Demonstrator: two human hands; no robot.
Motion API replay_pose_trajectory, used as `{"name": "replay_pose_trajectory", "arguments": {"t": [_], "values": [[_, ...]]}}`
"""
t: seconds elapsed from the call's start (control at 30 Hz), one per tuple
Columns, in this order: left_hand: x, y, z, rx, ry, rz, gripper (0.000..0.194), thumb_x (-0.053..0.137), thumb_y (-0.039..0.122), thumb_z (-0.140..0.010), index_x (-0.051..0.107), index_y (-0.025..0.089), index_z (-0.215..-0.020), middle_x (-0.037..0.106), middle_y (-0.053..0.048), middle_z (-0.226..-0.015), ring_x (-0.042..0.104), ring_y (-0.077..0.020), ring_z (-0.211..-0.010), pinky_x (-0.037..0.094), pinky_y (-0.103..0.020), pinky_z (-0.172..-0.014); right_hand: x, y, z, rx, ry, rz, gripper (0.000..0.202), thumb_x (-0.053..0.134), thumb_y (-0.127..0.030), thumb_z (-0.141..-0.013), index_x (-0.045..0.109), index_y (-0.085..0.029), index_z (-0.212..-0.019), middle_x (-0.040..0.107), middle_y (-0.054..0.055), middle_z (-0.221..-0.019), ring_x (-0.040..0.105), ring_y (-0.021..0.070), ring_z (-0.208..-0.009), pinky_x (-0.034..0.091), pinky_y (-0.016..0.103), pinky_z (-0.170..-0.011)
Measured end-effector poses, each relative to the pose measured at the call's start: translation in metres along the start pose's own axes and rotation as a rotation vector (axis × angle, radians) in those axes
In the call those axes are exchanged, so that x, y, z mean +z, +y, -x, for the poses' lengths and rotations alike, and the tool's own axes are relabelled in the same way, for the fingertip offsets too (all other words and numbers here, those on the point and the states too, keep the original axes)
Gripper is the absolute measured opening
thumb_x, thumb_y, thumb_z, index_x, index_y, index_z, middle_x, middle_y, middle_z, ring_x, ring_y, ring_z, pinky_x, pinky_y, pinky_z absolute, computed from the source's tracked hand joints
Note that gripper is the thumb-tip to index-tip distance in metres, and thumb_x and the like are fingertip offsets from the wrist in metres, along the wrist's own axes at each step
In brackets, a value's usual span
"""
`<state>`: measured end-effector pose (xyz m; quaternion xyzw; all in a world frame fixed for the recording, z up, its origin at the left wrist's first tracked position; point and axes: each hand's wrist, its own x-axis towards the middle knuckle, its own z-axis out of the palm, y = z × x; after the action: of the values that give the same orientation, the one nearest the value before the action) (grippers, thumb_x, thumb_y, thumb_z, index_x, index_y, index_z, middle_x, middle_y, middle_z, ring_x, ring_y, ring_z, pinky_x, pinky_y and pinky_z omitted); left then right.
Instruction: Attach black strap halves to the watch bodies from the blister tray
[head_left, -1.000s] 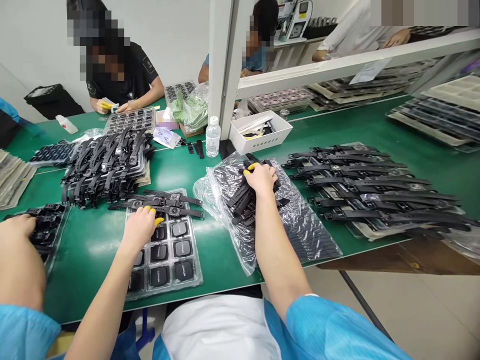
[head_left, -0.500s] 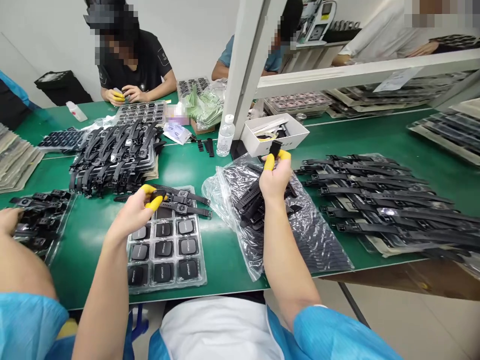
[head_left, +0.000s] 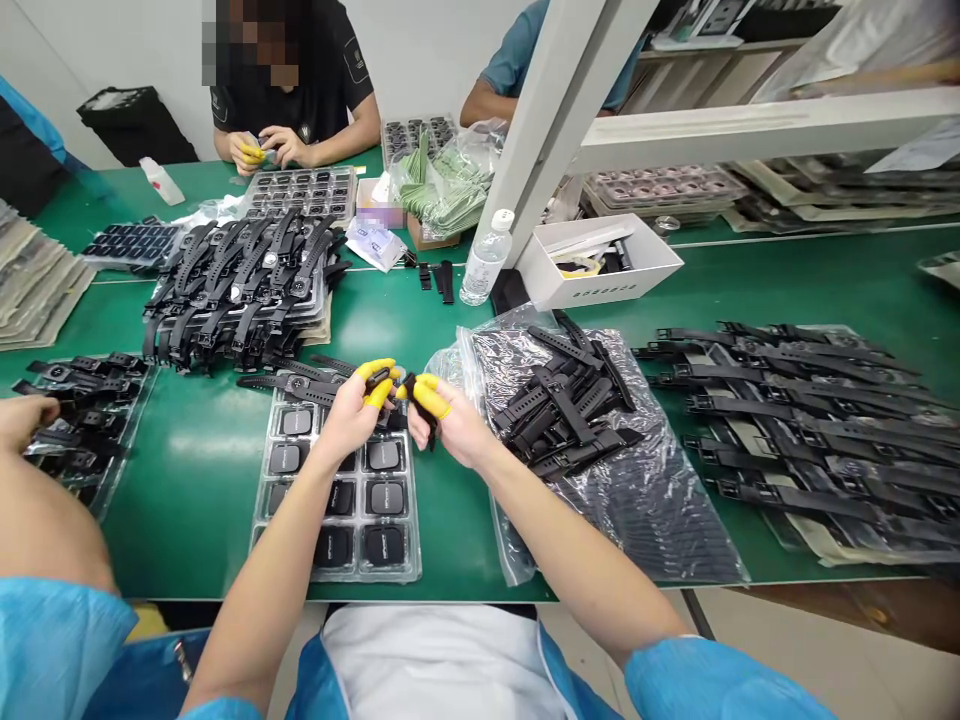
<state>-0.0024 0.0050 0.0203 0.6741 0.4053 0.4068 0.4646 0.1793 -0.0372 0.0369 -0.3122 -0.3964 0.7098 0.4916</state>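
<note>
Right hand moved from strap heap to just beside left hand near tray; right fingers clamped on strap, left fingers on watch.

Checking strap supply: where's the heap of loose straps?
In the head view, the heap lies on the plastic bag, right of the right hand, nearer the camera than the white box.

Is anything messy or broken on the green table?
One messy spot: the loose black straps lie jumbled on the plastic bag, crossing each other every which way, while the straps in the right-hand stack run in rough rows. I can't see anything spilled or broken.
</note>
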Motion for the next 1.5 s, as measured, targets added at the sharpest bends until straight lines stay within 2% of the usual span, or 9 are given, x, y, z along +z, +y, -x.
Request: {"name": "replay_pose_trajectory", "arguments": {"t": [0.13, 0.23, 0.53, 0.63, 0.9, 1.07, 1.2, 1.37, 1.5], "values": [[-0.006, 0.001, 0.002, 0.248, -0.093, -0.215, 0.043, 0.050, 0.011, -0.097, 0.064, 0.020, -0.136, 0.069, -0.012, -0.135, 0.066, -0.0233, -0.127, 0.055, -0.043, -0.112, -0.001, 0.007, 0.000, 0.087, -0.023, 0.078, 0.042, 0.072, -0.059, -0.091, 0.050, -0.023, -0.093, 0.060, -0.008, -0.054, 0.051, 0.0120, -0.042, 0.043, 0.024, -0.046], [-0.007, -0.002, 0.002, 0.330, -0.158, -0.307, 0.052, 0.046, 0.005, -0.093, 0.063, 0.021, -0.140, 0.067, -0.013, -0.140, 0.062, -0.0245, -0.134, 0.053, -0.046, -0.115, -0.005, 0.008, 0.000, 0.118, -0.060, 0.119, 0.039, 0.069, -0.056, -0.093, 0.050, -0.022, -0.093, 0.061, -0.007, -0.054, 0.050, 0.0114, -0.040, 0.040, 0.023, -0.043], [-0.009, -0.003, 0.003, 0.308, -0.196, -0.266, 0.055, 0.047, 0.005, -0.093, 0.062, 0.023, -0.143, 0.069, -0.011, -0.136, 0.065, -0.0242, -0.129, 0.054, -0.045, -0.113, -0.009, 0.012, 0.001, 0.131, -0.101, 0.115, 0.032, 0.065, -0.050, -0.095, 0.052, -0.022, -0.094, 0.055, -0.009, -0.047, 0.041, 0.0101, -0.036, 0.036, 0.022, -0.040], [-0.009, -0.001, 0.004, 0.312, -0.206, -0.281, 0.056, 0.047, 0.004, -0.092, 0.062, 0.022, -0.143, 0.068, -0.012, -0.137, 0.064, -0.0248, -0.131, 0.054, -0.046, -0.114, -0.004, 0.009, 0.001, 0.130, -0.083, 0.082, 0.031, 0.066, -0.049, -0.094, 0.051, -0.022, -0.090, 0.053, -0.010, -0.046, 0.040, 0.0099, -0.036, 0.035, 0.022, -0.040], [-0.001, 0.002, 0.007, 0.303, -0.108, -0.293, 0.046, 0.045, 0.011, -0.099, 0.062, 0.022, -0.140, 0.068, -0.013, -0.135, 0.064, -0.0236, -0.128, 0.055, -0.045, -0.111, 0.003, 0.003, 0.001, 0.175, -0.032, -0.089, 0.035, 0.073, -0.049, -0.088, 0.050, -0.024, -0.088, 0.048, -0.011, -0.044, 0.033, 0.0091, -0.034, 0.031, 0.021, -0.037], [-0.004, 0.005, 0.009, 0.277, -0.162, -0.362, 0.047, 0.045, 0.018, -0.103, 0.054, 0.021, -0.149, 0.059, -0.015, -0.144, 0.057, -0.0255, -0.136, 0.049, -0.046, -0.118, 0.001, 0.000, 0.001, 0.191, 0.034, -0.157, 0.033, 0.076, -0.045, -0.085, 0.051, -0.023, -0.082, 0.043, -0.011, -0.043, 0.031, 0.0084, -0.035, 0.029, 0.020, -0.036], [-0.007, 0.008, 0.011, 0.279, -0.197, -0.384, 0.045, 0.040, 0.025, -0.107, 0.053, 0.019, -0.150, 0.058, -0.015, -0.143, 0.057, -0.0260, -0.134, 0.048, -0.046, -0.118, -0.001, 0.000, 0.001, 0.199, 0.067, -0.134, 0.034, 0.077, -0.044, -0.083, 0.050, -0.023, -0.079, 0.041, -0.011, -0.041, 0.029, 0.0078, -0.035, 0.026, 0.019, -0.035], [-0.006, 0.004, 0.011, 0.308, -0.182, -0.563, 0.042, 0.050, 0.021, -0.100, 0.061, 0.016, -0.140, 0.064, -0.016, -0.127, 0.060, -0.0299, -0.123, 0.053, -0.049, -0.110, -0.003, 0.004, 0.002, 0.224, 0.108, -0.063, 0.038, 0.077, -0.048, -0.084, 0.050, -0.023, -0.077, 0.037, -0.011, -0.041, 0.025, 0.0067, -0.036, 0.022, 0.018, -0.035], [-0.008, 0.006, 0.011, 0.317, -0.207, -0.547, 0.040, 0.047, 0.020, -0.100, 0.061, 0.017, -0.137, 0.066, -0.015, -0.128, 0.062, -0.0284, -0.123, 0.054, -0.046, -0.110, -0.002, 0.005, 0.002, 0.232, 0.102, -0.047, 0.039, 0.077, -0.049, -0.083, 0.050, -0.023, -0.076, 0.037, -0.011, -0.041, 0.025, 0.0066, -0.036, 0.022, 0.018, -0.035]]}}
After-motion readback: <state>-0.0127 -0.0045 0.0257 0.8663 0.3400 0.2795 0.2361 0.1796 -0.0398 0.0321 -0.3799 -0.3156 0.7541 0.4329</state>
